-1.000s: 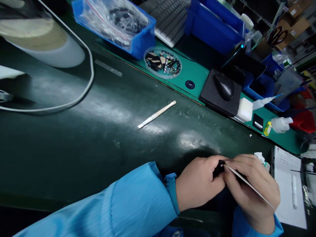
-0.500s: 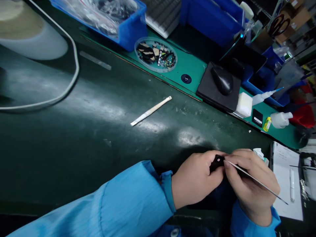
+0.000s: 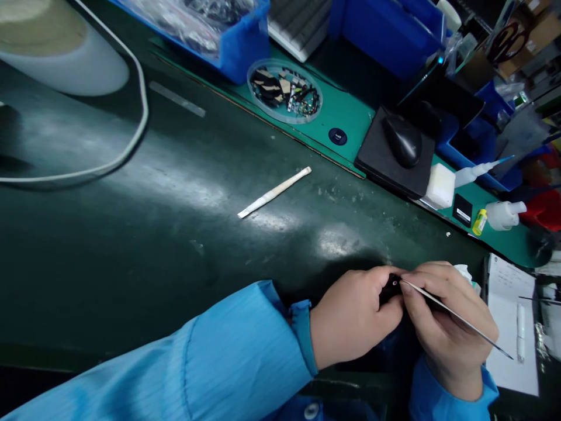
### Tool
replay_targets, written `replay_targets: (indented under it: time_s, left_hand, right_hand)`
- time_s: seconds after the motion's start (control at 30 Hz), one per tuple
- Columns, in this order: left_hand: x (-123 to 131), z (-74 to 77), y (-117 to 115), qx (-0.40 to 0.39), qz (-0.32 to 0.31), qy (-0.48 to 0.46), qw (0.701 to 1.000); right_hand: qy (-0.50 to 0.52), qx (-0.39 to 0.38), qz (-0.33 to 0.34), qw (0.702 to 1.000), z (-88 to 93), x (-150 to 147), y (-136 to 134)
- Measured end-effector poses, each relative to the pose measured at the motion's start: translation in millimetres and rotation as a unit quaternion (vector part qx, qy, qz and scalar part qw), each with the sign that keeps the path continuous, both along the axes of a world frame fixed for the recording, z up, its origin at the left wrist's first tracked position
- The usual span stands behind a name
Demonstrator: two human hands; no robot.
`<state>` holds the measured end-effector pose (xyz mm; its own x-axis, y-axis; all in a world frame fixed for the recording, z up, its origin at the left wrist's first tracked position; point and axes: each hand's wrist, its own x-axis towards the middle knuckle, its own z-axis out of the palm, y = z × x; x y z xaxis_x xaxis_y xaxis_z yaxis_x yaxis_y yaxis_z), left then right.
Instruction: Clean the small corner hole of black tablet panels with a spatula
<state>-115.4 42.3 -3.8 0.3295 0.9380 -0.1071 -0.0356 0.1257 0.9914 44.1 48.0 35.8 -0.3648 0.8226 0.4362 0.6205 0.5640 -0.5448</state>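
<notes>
Close to the bench's front edge, my left hand (image 3: 357, 316) is closed around a small black part (image 3: 388, 290) with a little pale round spot on its face. Most of that part is hidden by my fingers. My right hand (image 3: 453, 327) pinches a thin, light-coloured rod (image 3: 458, 319), pen-like in the grip. Its upper end meets the black part between my fingertips, and the dark far end sticks out past the hand to the lower right. The two hands touch or nearly touch. Ahead on the bench lies a flat whitish stick (image 3: 275, 193), apart from both hands.
Along the raised green shelf stand a blue bin (image 3: 245, 44) of bagged parts, a round clear dish (image 3: 284, 92) of small pieces, a black mouse (image 3: 402, 140) and a white bottle (image 3: 504, 215). Paper with a pen (image 3: 520, 330) lies at right. A white cable (image 3: 142, 111) curves at left.
The view has shifted slightly, so the bench items sit a little further right. Both hands keep their grips on the black part and the rod.
</notes>
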Motion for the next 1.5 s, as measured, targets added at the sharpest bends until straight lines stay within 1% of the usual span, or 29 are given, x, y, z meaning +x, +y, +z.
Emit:
replay_targets:
  time_s: [0.23, 0.7, 0.93, 1.03, 1.1, 1.27, 1.33, 1.4, 1.5]
  left_hand:
    - [0.3, 0.3, 1.0, -0.001, -0.005, -0.008, 1.0]
    - [0.4, 0.5, 0.3, -0.003, -0.003, -0.005, 1.0]
    - [1.4, -1.0, -1.0, -0.021, -0.005, -0.016, 1.0]
    - [0.9, -1.4, -0.7, -0.022, -0.01, -0.027, 0.999]
    - [0.0, -0.4, -0.1, -0.024, -0.014, -0.033, 0.999]
    - [-3.1, 3.7, 0.6, -0.019, -0.025, -0.037, 0.999]
    - [-4.4, 3.7, -0.2, -0.013, -0.026, -0.022, 0.999]
    - [-5.6, 2.4, -1.6, -0.007, -0.023, 0.002, 1.0]
    - [-7.0, -0.6, -3.4, -0.007, -0.024, 0.026, 0.999]
  right_hand:
    - [-0.01, -0.008, 0.01, 1.0, 0.6, 0.8, -0.2]
    - [-0.017, -0.014, 0.002, 1.0, 1.4, 2.6, -1.7]
    - [0.024, 0.011, -0.046, 0.999, 0.3, -2.7, -1.8]
    - [0.03, 0.032, -0.082, 0.996, -0.6, -3.2, -2.0]
    - [0.031, 0.034, -0.093, 0.995, -1.0, -2.6, -2.4]
    - [0.054, 0.017, -0.047, 0.997, -0.7, 0.2, -3.1]
    - [0.051, 0.019, -0.067, 0.996, -0.8, 3.5, -1.5]
    - [0.024, 0.024, -0.118, 0.992, -1.6, 10.6, 2.4]
    - [-0.045, 0.021, -0.194, 0.98, -5.4, 27.9, 11.0]
